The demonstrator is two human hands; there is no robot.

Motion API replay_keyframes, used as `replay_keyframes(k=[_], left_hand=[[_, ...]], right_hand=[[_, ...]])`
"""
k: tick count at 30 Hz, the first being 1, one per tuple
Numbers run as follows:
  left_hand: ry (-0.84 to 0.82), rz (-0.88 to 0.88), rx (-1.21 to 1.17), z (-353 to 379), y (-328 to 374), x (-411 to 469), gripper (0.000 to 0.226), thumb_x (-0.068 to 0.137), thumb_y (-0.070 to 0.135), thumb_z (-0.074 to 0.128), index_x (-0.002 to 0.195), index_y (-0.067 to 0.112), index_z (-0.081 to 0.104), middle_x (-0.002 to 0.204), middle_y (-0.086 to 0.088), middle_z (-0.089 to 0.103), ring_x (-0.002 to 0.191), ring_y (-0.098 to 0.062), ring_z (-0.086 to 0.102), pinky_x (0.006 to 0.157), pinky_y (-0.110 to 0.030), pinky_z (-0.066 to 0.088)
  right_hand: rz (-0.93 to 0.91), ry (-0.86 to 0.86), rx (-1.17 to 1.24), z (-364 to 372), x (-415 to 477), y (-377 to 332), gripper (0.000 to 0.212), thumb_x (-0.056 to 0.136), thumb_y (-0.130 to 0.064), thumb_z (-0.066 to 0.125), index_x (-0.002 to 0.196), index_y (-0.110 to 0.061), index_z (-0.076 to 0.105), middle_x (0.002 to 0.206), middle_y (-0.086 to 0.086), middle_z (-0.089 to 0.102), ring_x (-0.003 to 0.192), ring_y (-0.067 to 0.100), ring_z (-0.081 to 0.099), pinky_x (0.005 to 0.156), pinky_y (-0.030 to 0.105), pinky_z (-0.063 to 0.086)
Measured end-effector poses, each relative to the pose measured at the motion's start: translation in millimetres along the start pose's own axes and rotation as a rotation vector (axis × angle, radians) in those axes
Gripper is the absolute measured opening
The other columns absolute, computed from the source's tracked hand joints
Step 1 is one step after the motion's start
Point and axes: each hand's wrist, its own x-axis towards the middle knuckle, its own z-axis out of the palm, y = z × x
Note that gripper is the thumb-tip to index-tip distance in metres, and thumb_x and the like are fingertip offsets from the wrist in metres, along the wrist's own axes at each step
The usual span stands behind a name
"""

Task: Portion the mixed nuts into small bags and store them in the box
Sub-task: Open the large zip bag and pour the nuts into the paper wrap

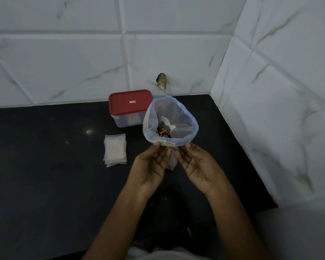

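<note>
A large clear zip bag [178, 114] with a blue zip rim stands open over the black counter, its mouth spread wide. Mixed nuts [162, 133] lie at its bottom. My left hand [150, 166] and my right hand [197, 164] both pinch the near edge of the bag's rim with their fingertips, palms turned up. A stack of small clear bags [115, 150] lies flat to the left of my hands. The clear plastic box with a red lid [130, 105] stands shut behind the bag, near the wall.
The black counter [45, 166] ends at white tiled walls behind and on the right, forming a corner. A dark hole [161, 80] shows in the back wall tile above the box.
</note>
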Motion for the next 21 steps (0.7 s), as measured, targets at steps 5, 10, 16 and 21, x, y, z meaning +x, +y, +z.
replay_keyframes(k=[5, 10, 16, 21], left_hand=[[-0.062, -0.065, -0.133, -4, -5, 4, 0.034, 0.087, 0.01, 0.055, 0.119, 0.0, 0.063, 0.114, -0.019, 0.068, 0.099, -0.024, 0.067, 0.089, -0.033, 0.056], [0.02, 0.102, 0.385, -5, 7, 12, 0.027, 0.098, 0.031, 0.048, 0.112, 0.014, 0.064, 0.096, -0.008, 0.074, 0.082, -0.017, 0.071, 0.069, -0.03, 0.053], [0.163, 0.171, 0.906, -5, 17, 20, 0.034, 0.101, 0.039, 0.044, 0.114, 0.015, 0.065, 0.088, -0.006, 0.067, 0.077, -0.019, 0.058, 0.066, -0.031, 0.045], [0.214, 0.285, 1.021, -5, 43, 39, 0.032, 0.1, 0.042, 0.048, 0.108, 0.015, 0.063, 0.095, -0.007, 0.068, 0.08, -0.017, 0.063, 0.068, -0.031, 0.052]], right_hand=[[0.084, -0.081, 0.266, 0, 4, 13, 0.034, 0.089, -0.006, 0.054, 0.121, 0.006, 0.059, 0.117, 0.024, 0.067, 0.098, 0.026, 0.071, 0.089, 0.033, 0.056], [0.008, -0.05, -0.062, -1, 8, 10, 0.04, 0.091, -0.032, 0.056, 0.12, -0.006, 0.064, 0.108, 0.016, 0.071, 0.094, 0.022, 0.069, 0.086, 0.032, 0.056], [0.013, 0.071, -0.567, 4, 17, -1, 0.043, 0.099, -0.046, 0.047, 0.121, -0.013, 0.064, 0.098, 0.011, 0.071, 0.082, 0.02, 0.066, 0.071, 0.031, 0.048], [-0.099, 0.209, -0.83, 14, 34, -21, 0.041, 0.101, -0.049, 0.043, 0.108, -0.017, 0.069, 0.09, 0.005, 0.07, 0.074, 0.015, 0.059, 0.061, 0.029, 0.043]])
